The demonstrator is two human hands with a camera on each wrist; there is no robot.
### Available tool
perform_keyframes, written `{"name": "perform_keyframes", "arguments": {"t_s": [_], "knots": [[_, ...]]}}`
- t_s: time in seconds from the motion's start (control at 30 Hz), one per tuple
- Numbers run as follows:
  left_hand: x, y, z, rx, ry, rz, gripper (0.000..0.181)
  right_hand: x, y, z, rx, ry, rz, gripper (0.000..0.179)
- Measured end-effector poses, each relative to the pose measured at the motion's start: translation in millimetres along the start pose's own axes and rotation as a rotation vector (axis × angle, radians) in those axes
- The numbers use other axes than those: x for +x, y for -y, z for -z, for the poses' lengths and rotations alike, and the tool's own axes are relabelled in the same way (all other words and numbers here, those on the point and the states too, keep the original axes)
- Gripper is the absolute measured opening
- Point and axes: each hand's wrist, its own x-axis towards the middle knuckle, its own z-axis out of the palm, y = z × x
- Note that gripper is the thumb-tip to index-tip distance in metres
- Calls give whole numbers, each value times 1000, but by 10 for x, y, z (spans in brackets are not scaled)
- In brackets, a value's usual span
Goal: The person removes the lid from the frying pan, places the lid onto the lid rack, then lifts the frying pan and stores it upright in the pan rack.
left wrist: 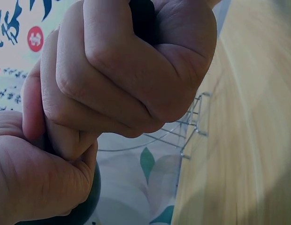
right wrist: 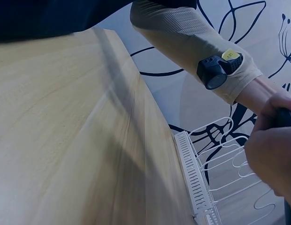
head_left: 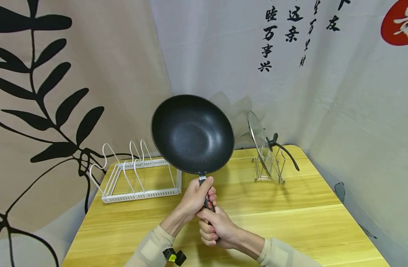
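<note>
A black wok (head_left: 192, 133) is held up above the table, tilted so that its bare inside faces me. Both hands grip its long black handle (head_left: 208, 202). The left hand (head_left: 198, 194) is the upper one, close to the pan, its thumb lying along the handle. Below it the right hand (head_left: 218, 227) wraps the lower end of the handle. In the left wrist view the curled fingers of the right hand (left wrist: 117, 70) sit against the left hand (left wrist: 37, 178). Only the dark edge of the wok (left wrist: 91, 197) shows there.
A white wire dish rack (head_left: 142, 196) stands on the wooden table (head_left: 300, 222) at the left. To the right, a glass lid (head_left: 257, 137) with a black knob leans in a small metal stand (head_left: 263, 178). A printed curtain (head_left: 207, 48) hangs behind.
</note>
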Motion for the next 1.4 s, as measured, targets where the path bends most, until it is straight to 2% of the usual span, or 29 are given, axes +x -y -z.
{"name": "perform_keyframes", "arguments": {"t_s": [0.3, 0.57, 0.97, 1.4], "knots": [[-34, -43, 50, 18, -28, -9, 48, 75, -15, -4, -4, 20, -18, 55], [-62, -67, 98, 17, -41, -28, 45, 148, -28, -13, 18, 101, 22, 54], [-118, -114, 176, 65, -76, -51, 46, 256, -44, -45, 34, 163, 31, 53], [-186, -162, 250, 87, -121, -40, 47, 374, -66, -83, 63, 217, 5, 55]]}}
